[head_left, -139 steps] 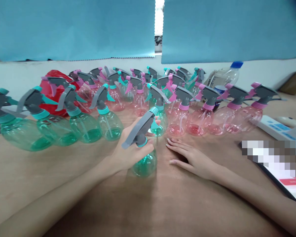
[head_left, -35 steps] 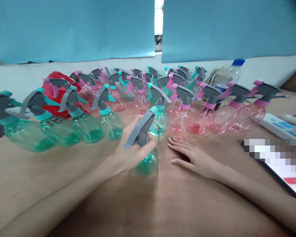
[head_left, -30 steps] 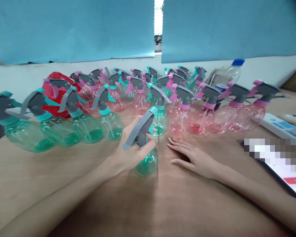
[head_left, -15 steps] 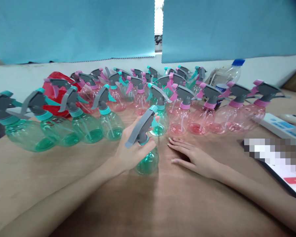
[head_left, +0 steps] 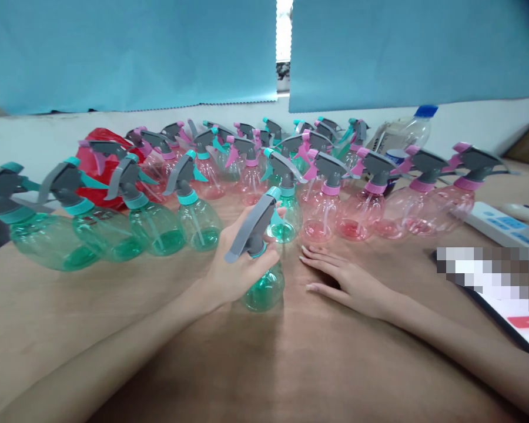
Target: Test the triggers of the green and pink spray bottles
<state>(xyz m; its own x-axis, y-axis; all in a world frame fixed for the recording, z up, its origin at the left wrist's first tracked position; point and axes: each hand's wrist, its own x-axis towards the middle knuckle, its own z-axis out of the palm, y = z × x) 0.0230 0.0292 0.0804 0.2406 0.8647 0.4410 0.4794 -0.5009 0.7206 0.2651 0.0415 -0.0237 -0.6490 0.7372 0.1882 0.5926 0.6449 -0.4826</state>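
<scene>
My left hand (head_left: 235, 258) is closed round the neck of a green spray bottle (head_left: 264, 292) with a grey trigger head and a turquoise collar. Part of this bottle's neck and far side is hidden by my fingers. Flat on the table (head_left: 229, 364), my right hand (head_left: 346, 276) rests with fingers spread and holds nothing. Behind my hands stands another green spray bottle (head_left: 292, 212). To its right is a pink spray bottle (head_left: 318, 226), the nearest one to my right fingertips.
Several green spray bottles (head_left: 156, 232) line the left side, several pink ones (head_left: 394, 214) the right. More crowd the back beside a red plastic bag (head_left: 86, 161). A clear blue-capped bottle (head_left: 418, 129), a white keypad device (head_left: 505, 223) and a tablet-like screen (head_left: 480, 288) are at right.
Almost nothing differs. The head of the spray bottle in my left hand has shifted very slightly; my right hand has stayed in place.
</scene>
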